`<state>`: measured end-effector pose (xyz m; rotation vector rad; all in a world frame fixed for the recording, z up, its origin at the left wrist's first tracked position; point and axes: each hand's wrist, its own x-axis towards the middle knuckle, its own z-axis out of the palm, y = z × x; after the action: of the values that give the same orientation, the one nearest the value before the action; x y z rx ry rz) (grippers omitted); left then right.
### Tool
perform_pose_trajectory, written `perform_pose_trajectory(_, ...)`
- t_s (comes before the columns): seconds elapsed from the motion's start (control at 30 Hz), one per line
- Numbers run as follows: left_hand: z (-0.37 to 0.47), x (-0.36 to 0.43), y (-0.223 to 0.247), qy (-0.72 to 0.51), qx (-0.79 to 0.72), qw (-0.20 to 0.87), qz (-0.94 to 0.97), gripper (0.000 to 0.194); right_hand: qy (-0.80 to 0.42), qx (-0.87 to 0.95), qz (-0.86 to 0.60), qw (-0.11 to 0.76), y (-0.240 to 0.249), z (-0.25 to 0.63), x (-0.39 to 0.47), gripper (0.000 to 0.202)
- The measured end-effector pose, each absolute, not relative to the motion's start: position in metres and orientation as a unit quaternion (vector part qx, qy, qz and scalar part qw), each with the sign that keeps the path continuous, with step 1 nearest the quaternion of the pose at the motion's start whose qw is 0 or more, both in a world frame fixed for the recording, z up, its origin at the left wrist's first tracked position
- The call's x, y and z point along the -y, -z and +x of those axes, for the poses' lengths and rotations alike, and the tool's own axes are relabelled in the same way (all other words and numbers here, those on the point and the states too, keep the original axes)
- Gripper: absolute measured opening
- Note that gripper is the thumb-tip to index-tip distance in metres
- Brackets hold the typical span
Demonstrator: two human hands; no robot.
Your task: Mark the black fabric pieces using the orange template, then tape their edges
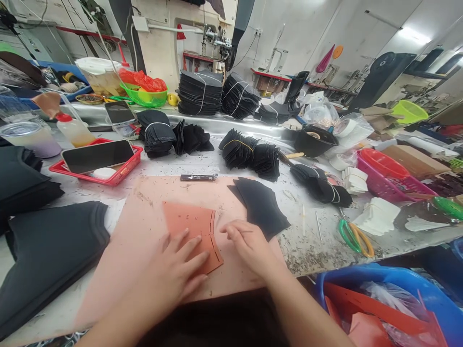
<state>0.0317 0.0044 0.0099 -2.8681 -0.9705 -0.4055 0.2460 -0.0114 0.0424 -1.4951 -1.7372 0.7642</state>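
Observation:
My left hand (177, 265) lies flat with fingers spread on an orange-brown template (190, 217) that has slots cut along its right side and small markings near the top. The template rests on a pale pink sheet (144, 207). Just right of the template's edge, my right hand (249, 246) is closed in a pinch around a thin pen-like stick (248, 232), mostly hidden by the fingers. Beyond that hand lies a small fanned stack of black cut pieces (262, 202). A larger stack of dark pieces (54, 246) sits at the left.
Tied black bundles (237, 149) stand along the back. A red basket (125, 168) with a phone (97, 156) is back left. Scissors (356, 238) with green and orange handles lie right, above a blue bin (383, 274). A sewing machine (217, 41) rises behind.

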Motion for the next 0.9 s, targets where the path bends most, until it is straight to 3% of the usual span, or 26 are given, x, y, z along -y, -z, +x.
perform_pose_trajectory(0.1,0.037,-0.013,-0.02,0.081,0.317,0.025,-0.945,0.027,-0.292,0.674,-0.605,0.307,-0.042,0.242,-0.011,0.027)
perform_pose_trajectory(0.27,0.036,-0.027,-0.027,0.052,0.306,0.016,-0.951,0.055,-0.276,0.717,-0.602,0.217,-0.047,0.232,-0.033,0.023)
perform_pose_trajectory(0.43,0.034,-0.031,-0.026,0.022,0.295,0.003,-0.955,0.055,-0.28,0.76,-0.567,0.149,-0.051,0.231,-0.041,0.022)
perform_pose_trajectory(0.67,0.034,-0.032,-0.023,0.035,0.294,-0.007,-0.955,0.054,-0.314,0.705,-0.597,0.22,-0.043,0.237,-0.063,0.023)
perform_pose_trajectory(0.9,0.032,-0.033,-0.019,0.059,0.288,-0.001,-0.956,0.056,-0.285,0.693,-0.624,0.223,-0.041,0.236,-0.067,0.019)
